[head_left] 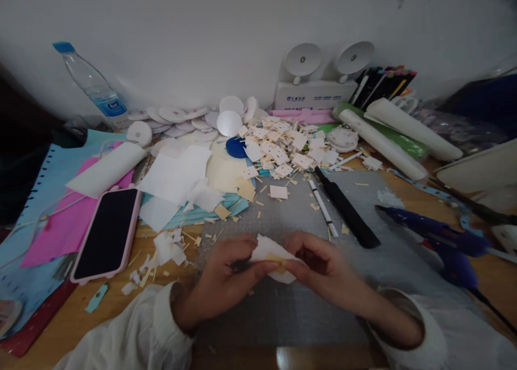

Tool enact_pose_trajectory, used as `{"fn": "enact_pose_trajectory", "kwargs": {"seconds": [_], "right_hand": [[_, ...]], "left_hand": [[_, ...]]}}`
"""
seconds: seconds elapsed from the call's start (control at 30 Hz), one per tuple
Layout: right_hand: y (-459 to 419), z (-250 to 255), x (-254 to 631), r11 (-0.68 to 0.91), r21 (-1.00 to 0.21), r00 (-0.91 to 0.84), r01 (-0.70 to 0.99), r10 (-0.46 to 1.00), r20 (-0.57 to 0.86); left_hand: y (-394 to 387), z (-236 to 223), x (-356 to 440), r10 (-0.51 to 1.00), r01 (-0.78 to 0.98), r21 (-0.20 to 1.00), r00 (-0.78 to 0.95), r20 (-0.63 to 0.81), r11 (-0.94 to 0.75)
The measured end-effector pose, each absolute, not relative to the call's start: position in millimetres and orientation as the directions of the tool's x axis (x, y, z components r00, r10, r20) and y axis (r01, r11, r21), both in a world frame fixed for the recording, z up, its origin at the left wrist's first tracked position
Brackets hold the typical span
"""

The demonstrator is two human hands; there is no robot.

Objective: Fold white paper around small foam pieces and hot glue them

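Note:
Between my two hands is a small piece of white paper (pixel 266 246) with a yellowish patch, bent at its middle. My left hand (pixel 232 270) pinches its left side with thumb and fingers. From the right, my right hand (pixel 323 265) pinches the other side, the two thumbs nearly meeting. Both hands are just above the grey cutting mat (pixel 258 316). Beyond them lie a small pale paper square (pixel 278 192), a white pen (pixel 323 208) and a black long-handled tool (pixel 349 211). A heap of small cut paper pieces with dots (pixel 278 149) is farther back.
At left are a phone (pixel 107 232), white paper sheets (pixel 177 168) and a water bottle (pixel 92 84). A blue glue gun (pixel 440 235) lies at right. White discs (pixel 177 114), a box (pixel 315 95) and paper rolls (pixel 382 141) line the back. Paper scraps (pixel 169 246) litter the table.

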State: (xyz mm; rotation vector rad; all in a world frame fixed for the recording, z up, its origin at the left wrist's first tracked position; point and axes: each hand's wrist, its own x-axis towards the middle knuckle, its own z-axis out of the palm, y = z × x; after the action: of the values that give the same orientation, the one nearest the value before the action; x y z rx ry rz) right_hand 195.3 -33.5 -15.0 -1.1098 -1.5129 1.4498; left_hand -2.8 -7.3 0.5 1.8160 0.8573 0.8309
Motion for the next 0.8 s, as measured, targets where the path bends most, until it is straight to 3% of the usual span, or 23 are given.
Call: {"fn": "enact_pose_trajectory", "kwargs": {"seconds": [0.2, 0.5, 0.8], "right_hand": [[-34, -19, 196, -0.031, -0.992, -0.318, 0.126, 0.945, -0.07], [-35, -22, 194, 0.108, -0.977, -0.301, 0.184, 0.952, 0.048], [-34, -19, 195, 0.159, -0.972, -0.252, 0.174, 0.961, 0.112]], "left_hand": [[-9, -6, 1, 0.875, 0.264, 0.905, 0.444, 0.193, -0.334], [-10, -16, 0, 0.911, 0.191, 0.979, 0.413, -0.017, -0.068], [-11, -16, 2, 0.925, 0.147, 0.989, 0.375, -0.068, 0.013]]}}
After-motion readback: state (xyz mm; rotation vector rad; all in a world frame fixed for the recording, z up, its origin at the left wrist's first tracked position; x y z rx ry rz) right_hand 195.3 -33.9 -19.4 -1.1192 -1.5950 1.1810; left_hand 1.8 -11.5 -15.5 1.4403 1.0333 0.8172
